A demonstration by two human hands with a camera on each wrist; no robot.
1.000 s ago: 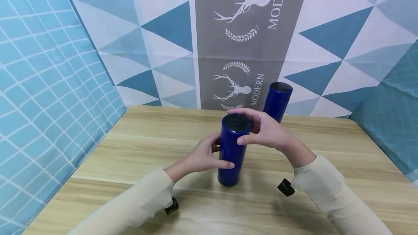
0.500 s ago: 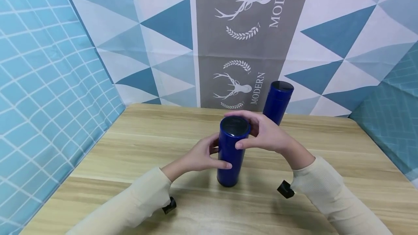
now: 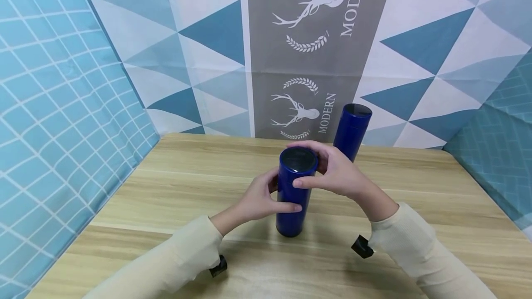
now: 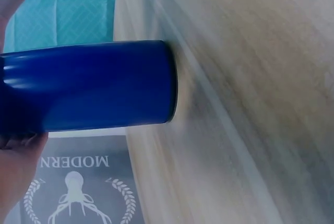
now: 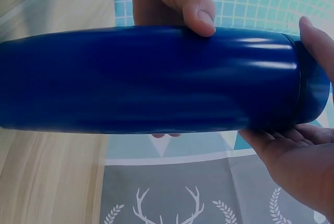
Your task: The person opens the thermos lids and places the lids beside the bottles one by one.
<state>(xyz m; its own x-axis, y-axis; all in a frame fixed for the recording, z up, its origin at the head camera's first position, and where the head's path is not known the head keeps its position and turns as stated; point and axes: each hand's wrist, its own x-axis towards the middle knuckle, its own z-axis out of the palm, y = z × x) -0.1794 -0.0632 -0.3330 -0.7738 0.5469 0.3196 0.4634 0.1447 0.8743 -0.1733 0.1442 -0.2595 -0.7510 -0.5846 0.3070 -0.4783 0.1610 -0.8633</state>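
Observation:
A dark blue thermos flask (image 3: 291, 225) with a shiny black top stands upright on the wooden table, its base right at the tabletop in the left wrist view. My left hand (image 3: 257, 200) grips its body from the left, thumb across the front. Higher up, my right hand (image 3: 338, 170) holds the cap (image 5: 314, 85), with the thumb at the front and the fingers behind. A thin seam between cap and body shows in the right wrist view. Most fingers of both hands are hidden behind the flask.
A second blue flask (image 3: 351, 130) stands farther back on the wooden table (image 3: 187, 179), partly covered by my right hand. Patterned cloth (image 3: 216, 59) hangs along the table's back edge, and blue tiled-print cloth (image 3: 62, 105) lines the left side.
The right thumb has shifted a little to the left over the front of the cap. The left thumb reaches slightly farther across the body; the flask has hardly moved.

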